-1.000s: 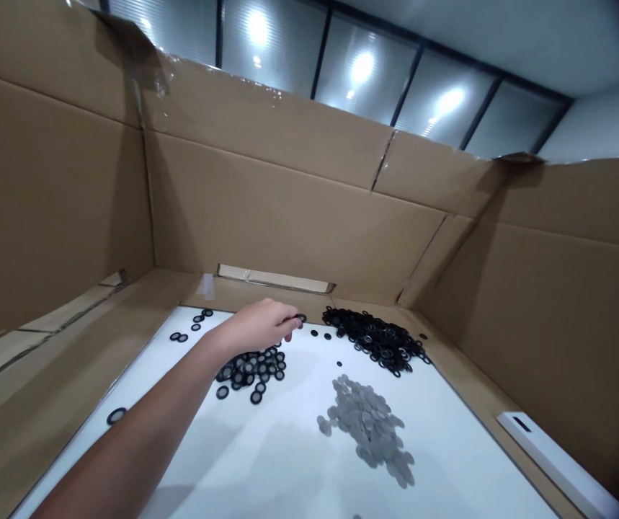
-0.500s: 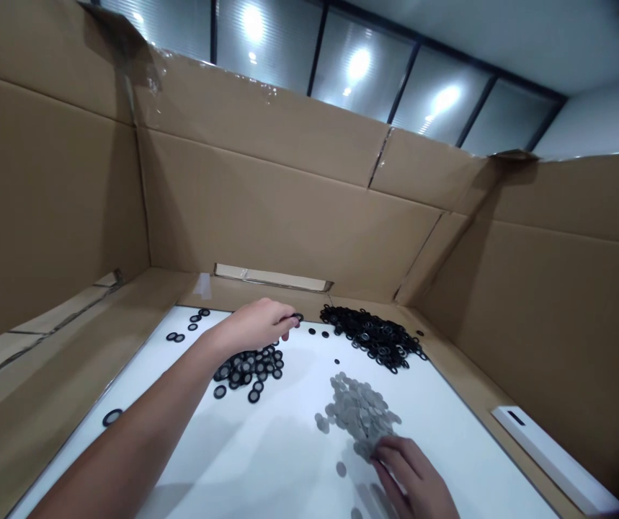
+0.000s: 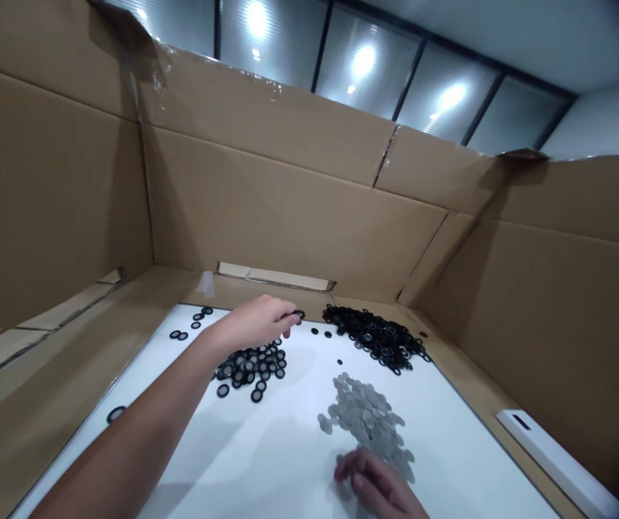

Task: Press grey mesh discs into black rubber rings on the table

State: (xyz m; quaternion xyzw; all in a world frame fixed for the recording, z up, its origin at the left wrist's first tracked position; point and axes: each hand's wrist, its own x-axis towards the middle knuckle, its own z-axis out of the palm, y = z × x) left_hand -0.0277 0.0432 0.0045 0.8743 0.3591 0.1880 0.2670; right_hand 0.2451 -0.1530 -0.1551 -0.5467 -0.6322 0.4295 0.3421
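Pinched in the fingers of my left hand (image 3: 263, 321) is a black ring (image 3: 299, 315), held above the back edge of the white board (image 3: 287, 432). Below that hand lies a pile of black rings with grey centres (image 3: 252, 364), partly hidden by my wrist. My right hand (image 3: 374, 486) is at the lower front edge of a pile of thin grey discs (image 3: 368, 414). Its fingers are curled together and blurred; whatever they may hold is too small to make out. A heap of plain black rings (image 3: 377, 337) sits at the back right.
Tall cardboard walls (image 3: 287, 202) surround the board. A white bar-shaped object (image 3: 558, 461) lies along the right side. Several ring-and-disc pieces (image 3: 178, 335) are scattered at the back left, and one larger ring (image 3: 116, 414) lies beside my left forearm.
My right hand has moved left from the grey pile's lower edge, its fingers now curled in. More of the pile's lower right shows. My left hand still holds the ring in nearly the same place.
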